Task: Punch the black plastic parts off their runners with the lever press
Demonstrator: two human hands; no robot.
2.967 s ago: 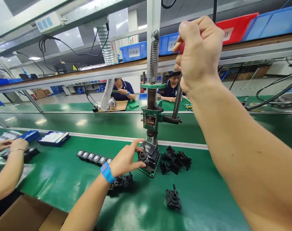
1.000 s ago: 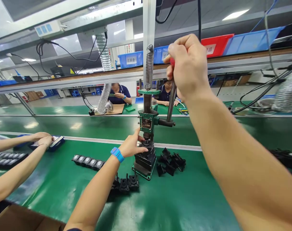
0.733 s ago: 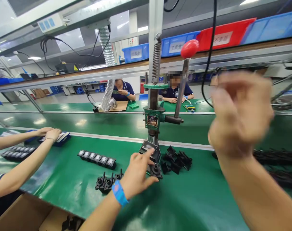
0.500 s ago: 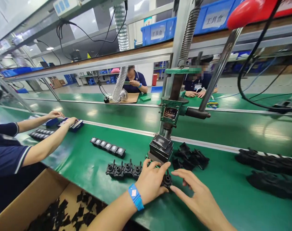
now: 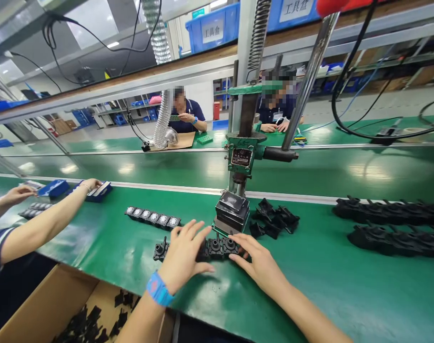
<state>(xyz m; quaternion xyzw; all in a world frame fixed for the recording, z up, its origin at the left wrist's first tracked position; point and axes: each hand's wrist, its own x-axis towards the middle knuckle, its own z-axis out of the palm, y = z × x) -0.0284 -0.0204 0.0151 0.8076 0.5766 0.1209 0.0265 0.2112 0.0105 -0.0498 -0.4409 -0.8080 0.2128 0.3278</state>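
A row of black plastic housings (image 5: 216, 246), each with a round hub and an upright peg, lies on the green bench in front of the press. My left hand (image 5: 183, 255) is over the left half of this row, fingers spread and thumb stretched out, hiding several housings. At the row's right end, my right hand (image 5: 257, 259) has thumb and index finger around the last black housing (image 5: 230, 245). Just behind stands the hand press (image 5: 242, 155), its dark metal block (image 5: 232, 212) low over the base.
Loose black parts (image 5: 276, 219) lie right of the press. A row with white round faces (image 5: 152, 217) is behind my left hand. More black rows (image 5: 391, 238) lie far right. A cardboard box (image 5: 55, 300) holds black pieces. A co-worker's arm (image 5: 48, 226) reaches in from the left.
My left hand has moved left along the row, uncovering housings at the right end. My right hand has come in onto the end housing. The camera view has shifted.
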